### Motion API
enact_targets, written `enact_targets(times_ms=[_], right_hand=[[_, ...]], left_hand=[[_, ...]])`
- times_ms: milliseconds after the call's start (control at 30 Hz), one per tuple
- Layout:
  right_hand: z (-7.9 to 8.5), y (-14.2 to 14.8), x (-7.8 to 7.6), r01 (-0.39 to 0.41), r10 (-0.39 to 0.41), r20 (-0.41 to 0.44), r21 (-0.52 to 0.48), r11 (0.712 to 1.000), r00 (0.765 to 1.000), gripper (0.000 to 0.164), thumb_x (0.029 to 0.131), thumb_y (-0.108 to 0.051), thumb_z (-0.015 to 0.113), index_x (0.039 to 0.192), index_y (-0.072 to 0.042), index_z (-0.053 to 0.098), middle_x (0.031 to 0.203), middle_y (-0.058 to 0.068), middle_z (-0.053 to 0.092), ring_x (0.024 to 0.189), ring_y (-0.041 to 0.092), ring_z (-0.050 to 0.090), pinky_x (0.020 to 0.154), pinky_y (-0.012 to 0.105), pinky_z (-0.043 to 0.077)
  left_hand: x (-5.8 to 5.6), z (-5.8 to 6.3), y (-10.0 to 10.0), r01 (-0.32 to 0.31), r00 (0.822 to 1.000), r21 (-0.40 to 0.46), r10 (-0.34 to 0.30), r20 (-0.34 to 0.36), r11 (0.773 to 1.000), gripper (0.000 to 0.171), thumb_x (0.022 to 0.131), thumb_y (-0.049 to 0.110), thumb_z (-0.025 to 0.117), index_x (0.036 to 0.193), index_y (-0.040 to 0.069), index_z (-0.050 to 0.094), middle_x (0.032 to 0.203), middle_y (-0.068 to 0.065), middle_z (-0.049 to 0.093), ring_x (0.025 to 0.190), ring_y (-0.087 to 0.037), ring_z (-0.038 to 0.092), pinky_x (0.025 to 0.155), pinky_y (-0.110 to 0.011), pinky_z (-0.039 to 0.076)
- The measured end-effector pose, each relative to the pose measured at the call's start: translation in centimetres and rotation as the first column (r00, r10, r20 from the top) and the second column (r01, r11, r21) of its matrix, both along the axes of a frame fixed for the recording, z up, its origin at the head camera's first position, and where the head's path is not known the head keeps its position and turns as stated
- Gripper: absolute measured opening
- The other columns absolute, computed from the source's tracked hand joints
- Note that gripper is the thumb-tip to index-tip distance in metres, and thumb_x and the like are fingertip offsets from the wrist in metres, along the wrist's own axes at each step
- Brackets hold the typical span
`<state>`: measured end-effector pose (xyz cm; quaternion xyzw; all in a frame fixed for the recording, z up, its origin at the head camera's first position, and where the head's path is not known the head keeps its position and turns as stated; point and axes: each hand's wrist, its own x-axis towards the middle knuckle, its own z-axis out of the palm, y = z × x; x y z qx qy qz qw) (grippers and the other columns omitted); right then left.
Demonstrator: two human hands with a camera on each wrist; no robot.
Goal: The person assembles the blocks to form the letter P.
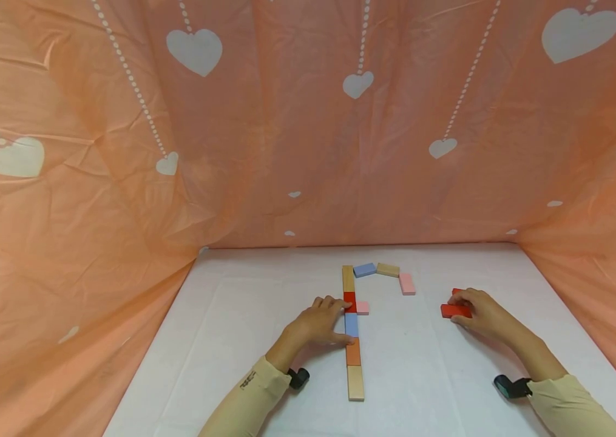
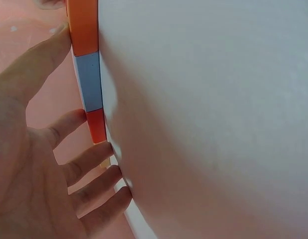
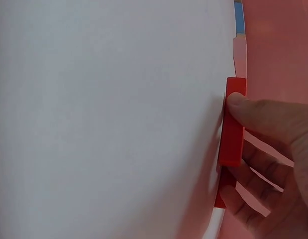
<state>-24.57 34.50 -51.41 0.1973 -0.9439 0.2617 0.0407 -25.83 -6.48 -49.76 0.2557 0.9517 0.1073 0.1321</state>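
Note:
Flat blocks form a straight line on the table. My left hand [image 1: 318, 321] lies along its left side, thumb at the orange block [image 1: 353, 354] and index fingertip at the red block [image 1: 349, 298]; its fingers are extended. Between those two sits a blue block [image 1: 351, 326], with wooden blocks [image 1: 355, 385] at both ends of the line. To the right, my right hand [image 1: 481, 312] pinches a red block [image 3: 232, 139], the thumb on its near face. A second red block [image 3: 226, 186] lies just beyond it, partly hidden behind the fingers.
A small pink block [image 1: 363, 308] adjoins the line's right side. From the line's far end a blue block [image 1: 365, 270], a wooden block [image 1: 388, 270] and another pink block [image 1: 407, 284] curve rightward. An orange cloth with hearts [image 1: 308, 152] surrounds the white table [image 1: 220, 315].

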Motion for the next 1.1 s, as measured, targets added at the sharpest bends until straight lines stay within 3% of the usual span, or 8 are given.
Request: enact_targets(times_ms=[200,467,767,1100], right_hand=[[0.1,-0.9,-0.4,-0.034,0.034,-0.024,0.001,0.999,0.999,0.031,0.084,-0.010,0.091,0.108,-0.004,0.072,0.103,0.004,0.070,0.096,0.025,0.061,0.089,0.047,0.057],[0.6,-2.9,-0.9,-0.041,0.041,-0.023,-0.005,0.999,0.999,0.032,0.086,-0.009,0.090,0.112,-0.004,0.073,0.105,0.003,0.071,0.099,0.027,0.063,0.093,0.054,0.057],[1.3,-6.0,-1.8,-0.049,0.049,0.083,-0.006,0.999,0.995,0.034,0.091,-0.013,0.087,0.121,-0.006,0.072,0.117,0.009,0.071,0.115,0.038,0.061,0.102,0.065,0.053],[1.1,-8.9,-2.8,-0.117,0.115,0.066,0.026,0.993,0.991,0.032,0.090,-0.014,0.087,0.118,-0.008,0.072,0.111,0.003,0.070,0.107,0.029,0.060,0.097,0.053,0.056]], left_hand=[[0.1,0.1,0.0,-0.003,1.000,0.002,0.003,0.006,1.000,0.086,0.091,0.056,0.082,0.160,0.019,0.046,0.152,-0.011,0.051,0.134,-0.030,0.050,0.109,-0.050,0.053],[0.0,0.1,-0.1,-0.006,1.000,0.005,0.006,0.004,1.000,0.086,0.090,0.057,0.082,0.159,0.019,0.047,0.152,-0.011,0.051,0.132,-0.030,0.050,0.108,-0.049,0.054],[0.0,0.0,-0.1,-0.003,1.000,0.006,0.003,0.002,1.000,0.086,0.090,0.057,0.082,0.159,0.020,0.047,0.151,-0.011,0.051,0.132,-0.030,0.049,0.108,-0.049,0.054],[-0.1,-0.1,-0.1,0.002,1.000,-0.008,-0.002,-0.006,1.000,0.085,0.090,0.058,0.082,0.159,0.020,0.047,0.149,-0.010,0.053,0.130,-0.028,0.050,0.106,-0.046,0.055]])
